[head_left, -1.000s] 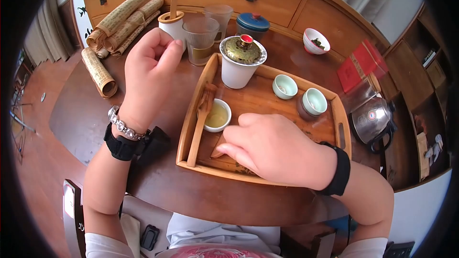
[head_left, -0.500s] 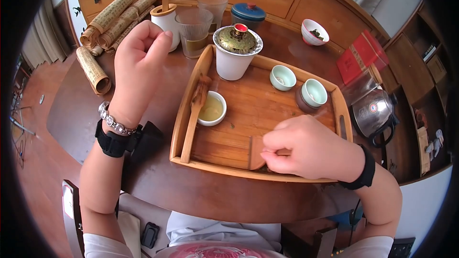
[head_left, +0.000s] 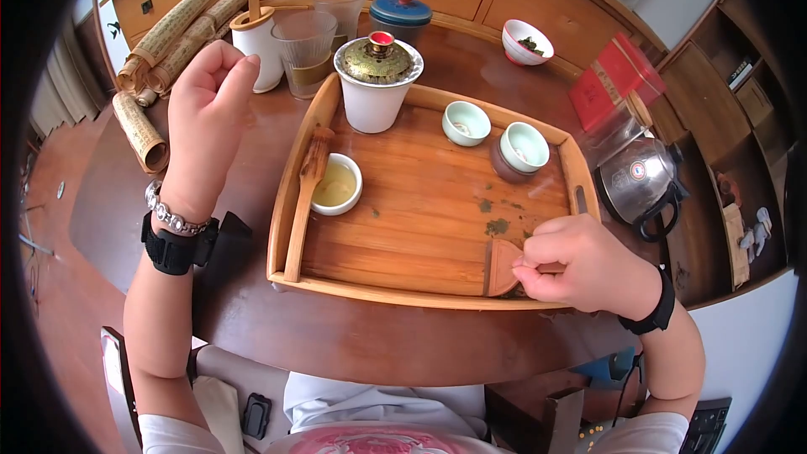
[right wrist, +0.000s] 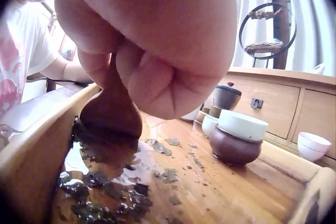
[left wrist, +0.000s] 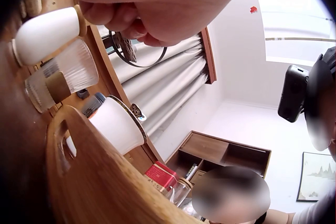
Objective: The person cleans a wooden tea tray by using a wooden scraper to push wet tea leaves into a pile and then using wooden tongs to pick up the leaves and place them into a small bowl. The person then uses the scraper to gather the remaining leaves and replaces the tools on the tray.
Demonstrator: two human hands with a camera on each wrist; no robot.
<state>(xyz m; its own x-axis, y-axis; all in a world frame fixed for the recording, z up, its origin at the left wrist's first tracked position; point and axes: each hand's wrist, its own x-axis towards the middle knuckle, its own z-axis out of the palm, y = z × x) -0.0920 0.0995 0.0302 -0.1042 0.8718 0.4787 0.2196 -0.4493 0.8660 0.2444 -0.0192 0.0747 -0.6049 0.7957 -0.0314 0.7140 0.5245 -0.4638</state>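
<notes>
- While our right hand grips the wooden scraper, fingers folded round its handle, the broad end sits low at the near right of the wooden tray, close to its near wall.
- Our left hand is curled into a loose fist, raised outside the tray's left wall, with nothing visible in it.
- Wet tea leaves lie in a shiny puddle along the tray's near wall, beside the scraper; a hard stroke angled toward that wall could send leaves and liquid over onto the desk.
- Leaf scraps are scattered toward the tray's right half; if we tilt the scraper or work only the near wall, we would likely smear them or miss them.
- One celadon cup is stacked on a brown pot near the tray's far right corner; a knuckle or forearm swung that way could topple it.
- On the tray's left side, the white cup holds pale yellow liquid; a long leftward sweep could bump it and slop some out.
- Just beside that cup, the wooden brush lies along the tray's left wall, and a knock could roll it into the cup.
- Neither of our hands steadies the tray, so a forceful push might make it slide, rattling the lidded gaiwan at its far left corner.
</notes>
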